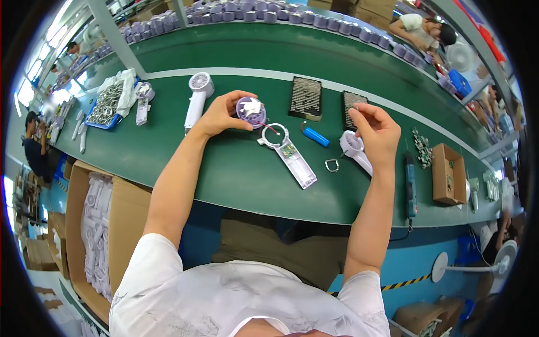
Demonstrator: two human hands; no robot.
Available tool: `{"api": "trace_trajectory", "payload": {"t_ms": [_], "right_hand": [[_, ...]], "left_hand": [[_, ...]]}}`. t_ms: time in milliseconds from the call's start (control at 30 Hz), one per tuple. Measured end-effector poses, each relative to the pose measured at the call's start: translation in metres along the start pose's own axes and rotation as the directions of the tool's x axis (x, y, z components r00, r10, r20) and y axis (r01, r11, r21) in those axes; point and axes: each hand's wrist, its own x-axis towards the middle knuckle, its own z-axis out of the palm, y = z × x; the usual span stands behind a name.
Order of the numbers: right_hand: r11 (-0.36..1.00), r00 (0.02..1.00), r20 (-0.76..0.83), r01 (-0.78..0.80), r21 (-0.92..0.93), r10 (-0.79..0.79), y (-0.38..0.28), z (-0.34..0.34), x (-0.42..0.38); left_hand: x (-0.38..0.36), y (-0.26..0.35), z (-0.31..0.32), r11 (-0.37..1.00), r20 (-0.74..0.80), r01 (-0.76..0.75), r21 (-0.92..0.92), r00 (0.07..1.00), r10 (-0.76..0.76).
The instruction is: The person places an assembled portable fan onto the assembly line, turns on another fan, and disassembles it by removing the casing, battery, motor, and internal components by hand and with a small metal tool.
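Observation:
My left hand (223, 114) grips a round purple fan head (251, 112) by its rim, with white blades facing up. A thin red wire runs from it toward an open white handle shell (301, 169), which lies on the table with a ring at its top and a small green circuit board (289, 150) inside. My right hand (379, 130) is pinched above the right black screw tray (352, 101); whatever is between its fingertips is too small to make out. Below that hand lies a white handheld fan (353, 144), partly covered. A blue battery (315, 136) and a metal D-shaped ring (332, 165) lie between the hands.
Another black tray (306, 96) stands at the back. At left are a white fan (199, 95) and a blue bin of metal rings (110, 103). An electric screwdriver (410, 185), loose metal parts (422, 148) and a cardboard box (448, 174) are at right. Co-workers sit farther off.

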Motion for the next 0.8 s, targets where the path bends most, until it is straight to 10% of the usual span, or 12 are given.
{"api": "trace_trajectory", "payload": {"t_ms": [300, 600, 800], "right_hand": [[0.714, 0.977, 0.210, 0.167, -0.679, -0.029, 0.022, -0.078, -0.043], [0.705, 0.985, 0.173, 0.125, -0.699, -0.002, 0.043, -0.084, -0.065], [0.686, 0.976, 0.170, 0.217, -0.694, -0.137, 0.048, -0.081, -0.070]], "left_hand": [[0.000, 0.001, -0.005, 0.976, 0.035, 0.031, 0.214, 0.999, -0.040], [-0.010, 0.005, -0.016, 0.991, 0.032, 0.011, 0.131, 0.999, -0.015], [-0.033, 0.058, 0.007, 0.889, -0.230, -0.023, 0.457, 0.962, 0.143]]}}
